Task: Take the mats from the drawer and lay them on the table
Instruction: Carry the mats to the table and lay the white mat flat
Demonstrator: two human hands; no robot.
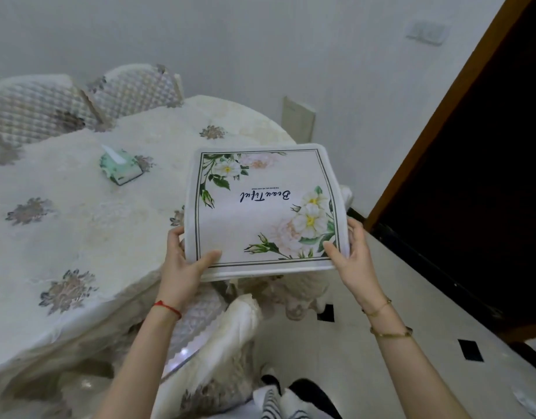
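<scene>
head view: only one camera here, looking down over the hands at the near right edge of the surface (79,207), which has a cream floral cloth on it.
mats: a floral mat (265,207) with "Beautiful" printed on it, held up in the air over that near right edge, not lying on the surface yet. The near rim looks kinda thick, so might be a few stacked, but I honestly can't tell.
left hand: left hand (182,267) grips the near left corner, thumb on top, fingers curled under.
right hand: right hand (349,261) does the same at the near right corner, thumb on the printed face.
handling guess: looks light and a bit floppy. It keeps roughly flat held from one edge, so semi-stiff fabric or foam-backed stuff I'd say. Not fragile, doesn't look slippery. Two corners on the same edge is a fine hold, and the far edge can touch down first.
where it goes: plenty of cloth showing on the near side, so I'd lower it there.
other stuff: green tissue pack (121,167) toward the middle of the surface, well apart from the mat. Quilted chairs (79,101) along the far edge.
</scene>
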